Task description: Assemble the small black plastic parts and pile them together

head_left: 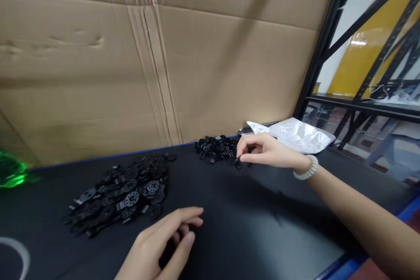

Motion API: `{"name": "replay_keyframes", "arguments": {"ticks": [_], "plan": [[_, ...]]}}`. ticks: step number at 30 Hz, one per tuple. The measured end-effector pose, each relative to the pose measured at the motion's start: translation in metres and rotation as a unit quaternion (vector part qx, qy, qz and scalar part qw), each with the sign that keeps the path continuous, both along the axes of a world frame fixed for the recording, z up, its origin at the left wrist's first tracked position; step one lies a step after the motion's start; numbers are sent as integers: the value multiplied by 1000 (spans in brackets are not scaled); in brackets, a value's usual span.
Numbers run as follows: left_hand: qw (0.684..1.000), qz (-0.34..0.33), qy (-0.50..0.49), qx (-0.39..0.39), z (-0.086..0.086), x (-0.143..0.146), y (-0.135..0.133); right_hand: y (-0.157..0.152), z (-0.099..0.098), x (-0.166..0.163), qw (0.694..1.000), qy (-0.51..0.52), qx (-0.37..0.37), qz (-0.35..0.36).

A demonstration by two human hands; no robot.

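Note:
My right hand [262,151], with a pale beaded bracelet [306,168] at the wrist, is closed in a pinch on a small black plastic part [238,164]. Just beyond and left of it lies a small heap of black parts [216,146]. My left hand [164,243] hovers low in the middle front, fingers loosely bent and thumb apart, with nothing visible in it. To its upper left spreads a larger pile of black plastic parts [121,197], many of them round discs with holes and a clip-like tab.
A clear plastic bag [295,133] lies at the back right of the black tabletop [229,236]. Cardboard [229,61] walls off the back. Something green and shiny [13,170] is at the left edge. A black metal rack [328,52] stands to the right.

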State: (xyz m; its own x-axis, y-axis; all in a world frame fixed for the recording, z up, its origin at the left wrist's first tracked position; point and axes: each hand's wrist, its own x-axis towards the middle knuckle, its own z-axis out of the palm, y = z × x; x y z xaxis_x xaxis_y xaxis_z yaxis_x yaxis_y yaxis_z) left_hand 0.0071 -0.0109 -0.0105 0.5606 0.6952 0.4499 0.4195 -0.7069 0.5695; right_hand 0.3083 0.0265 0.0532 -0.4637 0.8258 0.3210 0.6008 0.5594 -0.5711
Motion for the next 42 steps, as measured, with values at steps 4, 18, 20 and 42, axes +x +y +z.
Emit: {"name": "replay_keyframes", "arguments": {"ticks": [4, 18, 20, 42], "plan": [[987, 6, -49, -154, 4, 4, 3, -16, -23, -46, 944, 279, -174, 34], [915, 13, -205, -348, 13, 8, 4, -43, -53, -95, 909, 322, -258, 59], [915, 18, -210, -343, 12, 8, 2, -42, -57, -97, 910, 330, -248, 37], [886, 14, -217, -409, 16, 10, -2, -55, -57, -103, 924, 242, -294, 48]]}}
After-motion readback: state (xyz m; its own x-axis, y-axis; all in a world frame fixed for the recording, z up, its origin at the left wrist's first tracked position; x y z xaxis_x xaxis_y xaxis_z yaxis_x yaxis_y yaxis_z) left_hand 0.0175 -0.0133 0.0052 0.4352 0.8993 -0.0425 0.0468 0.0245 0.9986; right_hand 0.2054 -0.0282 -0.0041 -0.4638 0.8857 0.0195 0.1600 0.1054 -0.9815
